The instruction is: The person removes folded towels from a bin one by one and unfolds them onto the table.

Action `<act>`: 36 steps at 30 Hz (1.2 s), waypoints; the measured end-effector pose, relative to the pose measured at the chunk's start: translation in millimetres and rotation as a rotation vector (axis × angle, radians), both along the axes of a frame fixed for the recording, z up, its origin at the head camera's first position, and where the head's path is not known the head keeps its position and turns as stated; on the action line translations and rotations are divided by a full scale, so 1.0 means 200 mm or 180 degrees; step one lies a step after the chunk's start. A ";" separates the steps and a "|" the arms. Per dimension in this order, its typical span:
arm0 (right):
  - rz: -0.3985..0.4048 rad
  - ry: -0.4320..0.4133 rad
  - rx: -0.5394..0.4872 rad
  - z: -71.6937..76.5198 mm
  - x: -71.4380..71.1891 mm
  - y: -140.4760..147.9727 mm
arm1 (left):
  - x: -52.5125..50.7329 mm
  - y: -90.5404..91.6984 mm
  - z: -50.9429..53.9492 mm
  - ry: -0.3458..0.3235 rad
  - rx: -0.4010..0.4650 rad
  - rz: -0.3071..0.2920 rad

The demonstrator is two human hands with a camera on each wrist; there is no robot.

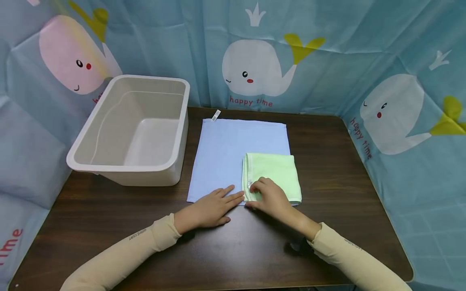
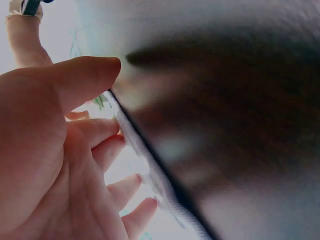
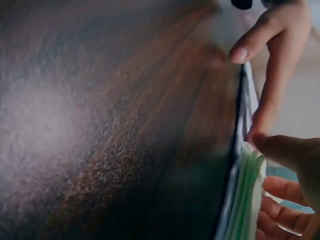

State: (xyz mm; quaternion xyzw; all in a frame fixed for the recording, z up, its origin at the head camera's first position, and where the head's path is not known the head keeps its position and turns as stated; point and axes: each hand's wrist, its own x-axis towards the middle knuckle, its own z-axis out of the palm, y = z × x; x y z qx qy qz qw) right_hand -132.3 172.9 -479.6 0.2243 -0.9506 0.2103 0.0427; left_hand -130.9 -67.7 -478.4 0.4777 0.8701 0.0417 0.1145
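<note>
A green towel [image 1: 274, 173], folded into a compact stack of layers, lies on the front right part of a spread blue towel [image 1: 222, 157]. My left hand [image 1: 214, 206] rests on the blue towel's front edge with fingers spread and nearly straight, the fingertips close to the green stack. Over the green towel's front left corner, my right hand [image 1: 271, 198] has bent fingers on the top, near a small white label, and its thumb at the corner. In the right wrist view the thumb meets the edge of the folded green layers [image 3: 245, 195]; the fingertips are partly hidden.
A large grey-white plastic tub [image 1: 125, 167] stands to the left of the blue towel. The dark wooden table [image 1: 338, 226] is bordered by a blue curtain [image 1: 204, 52] with whale prints at the back and sides. A white tag [image 1: 216, 115] sticks out from the blue towel's back edge.
</note>
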 end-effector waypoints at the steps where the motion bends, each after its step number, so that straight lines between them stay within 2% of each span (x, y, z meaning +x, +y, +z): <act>1: -0.0002 0.0054 0.0062 -0.01 0.00 0.00 | 0.00 0.00 0.00 -0.0027 0.0005 0.0012; 6: -0.0034 0.0149 0.0120 0.00 0.00 -0.01 | 0.00 0.00 0.00 -0.0087 -0.0008 0.0060; 15: -0.0185 0.0242 0.0056 0.02 0.02 -0.02 | 0.01 0.01 0.00 -0.0015 -0.0019 0.0031; 21: -0.0315 0.0075 -0.0151 0.04 0.01 0.00 | 0.01 0.02 0.00 0.0025 0.0043 -0.0054; 27: -0.0466 -0.0080 -0.0418 0.08 -0.02 0.04 | 0.01 0.04 0.01 0.0006 0.0001 -0.0063; 32: -0.0646 -0.0059 -0.0528 0.13 -0.04 0.11 | 0.01 0.04 0.02 0.0009 -0.0025 -0.0022; 36: -0.0836 -0.0057 -0.0630 0.20 -0.03 0.19 | 0.01 0.05 0.02 -0.0002 -0.0041 -0.0008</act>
